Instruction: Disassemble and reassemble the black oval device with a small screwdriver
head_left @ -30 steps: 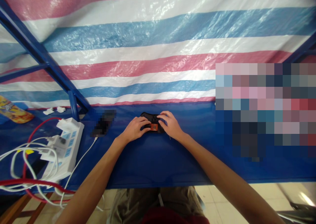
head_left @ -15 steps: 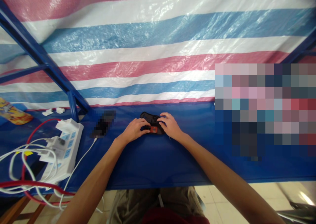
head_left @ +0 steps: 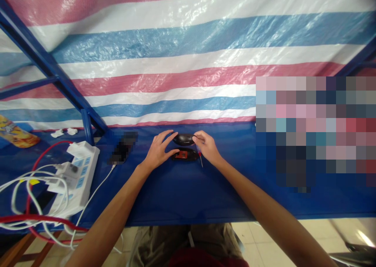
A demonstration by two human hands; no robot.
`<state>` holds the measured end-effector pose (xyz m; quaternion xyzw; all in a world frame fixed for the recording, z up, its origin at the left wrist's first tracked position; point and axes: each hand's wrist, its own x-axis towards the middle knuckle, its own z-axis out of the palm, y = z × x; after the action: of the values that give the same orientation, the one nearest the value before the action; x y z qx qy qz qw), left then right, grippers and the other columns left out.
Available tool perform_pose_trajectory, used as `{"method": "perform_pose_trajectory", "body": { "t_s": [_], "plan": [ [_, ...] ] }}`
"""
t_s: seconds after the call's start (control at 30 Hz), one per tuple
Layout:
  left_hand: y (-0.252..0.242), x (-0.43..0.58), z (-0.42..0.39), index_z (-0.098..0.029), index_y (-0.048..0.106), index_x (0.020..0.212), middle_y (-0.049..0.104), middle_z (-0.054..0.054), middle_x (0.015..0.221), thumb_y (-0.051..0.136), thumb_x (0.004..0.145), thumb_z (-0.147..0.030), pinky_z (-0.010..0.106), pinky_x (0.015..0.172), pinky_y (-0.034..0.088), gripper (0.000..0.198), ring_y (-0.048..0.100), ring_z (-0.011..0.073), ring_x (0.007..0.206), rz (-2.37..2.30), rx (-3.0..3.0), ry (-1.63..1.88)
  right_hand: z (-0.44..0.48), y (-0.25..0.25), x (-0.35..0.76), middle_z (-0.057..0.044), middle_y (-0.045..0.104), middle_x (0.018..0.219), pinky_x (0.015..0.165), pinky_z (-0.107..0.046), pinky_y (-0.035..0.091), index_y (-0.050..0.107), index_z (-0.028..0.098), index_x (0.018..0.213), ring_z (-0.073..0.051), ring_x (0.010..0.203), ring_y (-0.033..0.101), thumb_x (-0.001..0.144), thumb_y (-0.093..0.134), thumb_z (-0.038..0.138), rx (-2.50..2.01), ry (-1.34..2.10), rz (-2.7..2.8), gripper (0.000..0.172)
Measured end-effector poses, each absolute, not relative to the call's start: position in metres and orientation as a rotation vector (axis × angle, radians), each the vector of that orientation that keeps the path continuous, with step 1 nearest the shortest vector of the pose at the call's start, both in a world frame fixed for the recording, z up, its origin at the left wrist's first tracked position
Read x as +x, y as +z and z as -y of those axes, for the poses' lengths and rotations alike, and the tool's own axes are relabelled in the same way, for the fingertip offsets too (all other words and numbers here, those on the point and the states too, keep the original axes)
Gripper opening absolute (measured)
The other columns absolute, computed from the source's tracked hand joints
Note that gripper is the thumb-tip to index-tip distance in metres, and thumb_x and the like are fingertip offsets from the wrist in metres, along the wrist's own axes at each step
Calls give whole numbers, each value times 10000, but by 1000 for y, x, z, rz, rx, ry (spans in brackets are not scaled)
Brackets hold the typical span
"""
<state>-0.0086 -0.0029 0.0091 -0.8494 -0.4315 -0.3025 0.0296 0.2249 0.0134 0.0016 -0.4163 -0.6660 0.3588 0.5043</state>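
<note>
Hovering wide open, the left hand point(head_left: 158, 151) flanks the crosswise black casing half point(head_left: 184, 139); the right hand point(head_left: 207, 147) touches its right end, fingers loosely curled.

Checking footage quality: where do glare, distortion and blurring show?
In the head view, the striped tarp shows shiny glare, the floor flares at lower right, wide-angle distortion slants the blue frame bar, and a pixelated patch hides the right side.

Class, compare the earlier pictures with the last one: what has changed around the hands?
The black casing, one piece under both hands earlier, has come apart: a plain black shell now lies beyond the half with the orange part. The left hand has spread open; the right hand touches the shell's end. The white power strip stayed put.
</note>
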Motion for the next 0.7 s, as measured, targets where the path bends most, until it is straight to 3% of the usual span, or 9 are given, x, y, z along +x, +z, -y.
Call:
{"method": "perform_pose_trajectory", "body": {
  "t_s": [0.23, 0.37, 0.5, 0.6, 0.7],
  "plan": [
    [7, -10, 2, -262, 422, 1382, 512, 97, 1328, 619, 853, -418, 401, 1023, 378, 586, 481, 266, 1231, 1356, -2695, -938, -15, 5, 226, -19, 668, 632, 617, -307, 527, 572, 186, 790, -191, 593, 666, 797, 590, 508, -1009, 1206, 1419, 323],
    [9, -11, 3, -258, 456, 1341, 517, 82, 1326, 646, 823, -443, 397, 1052, 373, 582, 479, 254, 1236, 1407, -2776, -968, -14, 5, 229, -49, 698, 798, 726, -338, 546, 639, 175, 855, -196, 724, 675, 828, 567, 466, -1075, 867, 1629, 301],
    [11, -12, 4, -250, 468, 1306, 549, 69, 1306, 663, 800, -466, 392, 1051, 384, 584, 492, 246, 1224, 1403, -2868, -975, -9, 5, 230, -117, 617, 1204, 981, -401, 472, 605, 190, 1184, -248, 1086, 608, 797, 652, 434, -927, 467, 2044, 460],
    [12, -11, 5, -258, 450, 1329, 561, 71, 1284, 665, 796, -471, 402, 1030, 401, 613, 516, 250, 1196, 1435, -2925, -935, -6, 3, 230, -125, 600, 1241, 1008, -429, 456, 580, 207, 1247, -265, 1121, 591, 801, 657, 438, -895, 344, 2212, 508],
    [11, -10, 5, -277, 328, 1427, 524, 88, 1327, 699, 758, -486, 425, 1031, 396, 793, 499, 269, 1219, 1470, -3031, -867, -4, 1, 230, -113, 635, 1188, 972, -421, 482, 601, 220, 1229, -260, 1069, 618, 804, 658, 428, -930, 277, 2227, 476]
  ]
}}
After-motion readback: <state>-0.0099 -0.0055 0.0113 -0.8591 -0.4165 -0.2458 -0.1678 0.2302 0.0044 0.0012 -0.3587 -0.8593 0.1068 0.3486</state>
